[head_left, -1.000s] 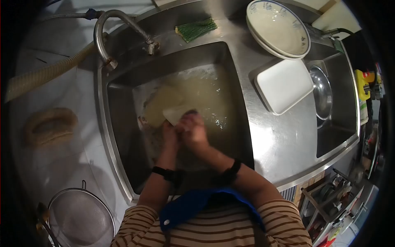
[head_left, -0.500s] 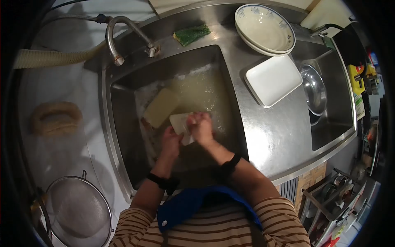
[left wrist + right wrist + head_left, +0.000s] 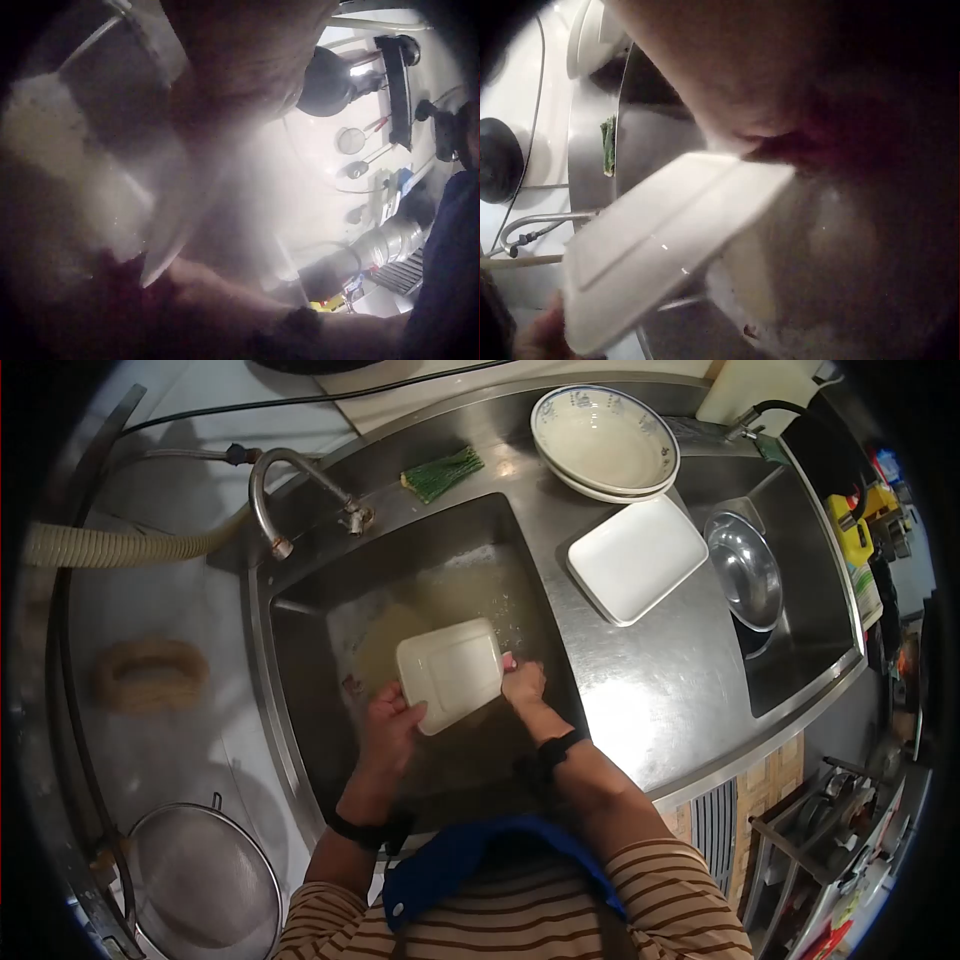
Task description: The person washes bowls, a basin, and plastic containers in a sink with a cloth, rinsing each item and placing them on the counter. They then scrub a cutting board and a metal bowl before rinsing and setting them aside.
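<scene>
In the head view a white rectangular dish (image 3: 450, 670) is held tilted over the sink. My left hand (image 3: 388, 722) grips its lower left edge, thumb lying on the near side. At the opposite edge my right hand (image 3: 524, 682) is curled around a small pinkish-red thing (image 3: 508, 660), mostly hidden by the fingers; its kind I cannot tell. From the right wrist, the dish (image 3: 667, 232) shows a rectangular ridge across its face. Below it, cloudy water (image 3: 465, 585) fills the sink, and a pale yellowish rectangular shape (image 3: 385, 640) lies under the surface.
A white rectangular tray (image 3: 638, 560) and stacked bowls (image 3: 605, 445) stand on the steel counter right of the sink. A metal bowl (image 3: 742, 575) sits in the second basin. Behind are a faucet (image 3: 270, 510) and a green scouring pad (image 3: 442, 474); a mesh strainer (image 3: 205, 880) lies left.
The dish has come up out of the water and turned to show its broad face. My right hand has moved from over the dish to its right edge; my left keeps its grip.
</scene>
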`<control>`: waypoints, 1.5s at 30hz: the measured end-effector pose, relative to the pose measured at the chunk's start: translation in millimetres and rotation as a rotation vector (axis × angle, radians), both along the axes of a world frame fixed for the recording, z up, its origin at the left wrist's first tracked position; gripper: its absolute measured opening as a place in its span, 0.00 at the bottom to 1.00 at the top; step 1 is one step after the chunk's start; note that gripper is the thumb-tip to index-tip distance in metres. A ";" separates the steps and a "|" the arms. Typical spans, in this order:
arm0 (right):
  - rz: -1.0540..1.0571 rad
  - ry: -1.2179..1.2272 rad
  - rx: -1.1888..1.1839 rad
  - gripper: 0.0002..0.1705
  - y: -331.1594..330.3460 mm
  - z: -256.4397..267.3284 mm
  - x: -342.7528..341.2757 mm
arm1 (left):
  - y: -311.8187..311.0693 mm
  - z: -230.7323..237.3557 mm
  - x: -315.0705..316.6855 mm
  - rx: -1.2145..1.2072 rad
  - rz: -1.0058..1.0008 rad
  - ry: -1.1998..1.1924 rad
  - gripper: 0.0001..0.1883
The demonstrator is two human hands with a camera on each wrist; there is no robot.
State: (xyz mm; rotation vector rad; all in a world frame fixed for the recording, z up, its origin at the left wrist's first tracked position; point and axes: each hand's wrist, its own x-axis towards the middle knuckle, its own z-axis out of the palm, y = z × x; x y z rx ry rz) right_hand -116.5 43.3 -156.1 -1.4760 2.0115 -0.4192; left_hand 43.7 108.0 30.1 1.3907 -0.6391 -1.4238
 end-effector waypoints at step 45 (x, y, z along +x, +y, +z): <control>-0.121 -0.446 0.393 0.21 -14.1 -84.1 4.7 | -48.1 -244.0 104.0 0.574 0.537 -0.088 0.14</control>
